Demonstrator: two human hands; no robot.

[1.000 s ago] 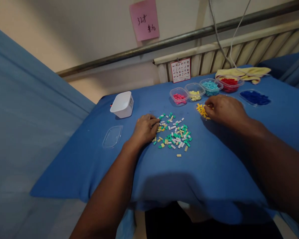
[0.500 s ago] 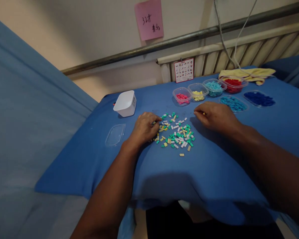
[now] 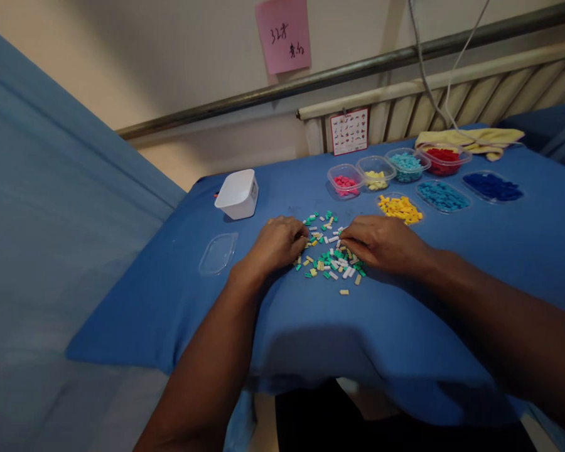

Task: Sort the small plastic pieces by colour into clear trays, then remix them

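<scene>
Blocks [image 3: 339,263]: mixed colours, loose on the blue cloth [image 3: 306,311] between our hands.
Right hand [image 3: 381,243]: fingertips together at the blocks; we cannot tell if they grip one.
Left hand [image 3: 277,242]: fingers curled at their left edge, grip hidden from us.
Yellow pieces [image 3: 400,209]: heaped just beyond our right hand.

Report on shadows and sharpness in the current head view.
In the head view, a broad shadow darkens the blue cloth near its front edge; another lies beneath the right forearm; the scattered pieces look soft; print on the red-bordered sheet is too small to read.
</scene>
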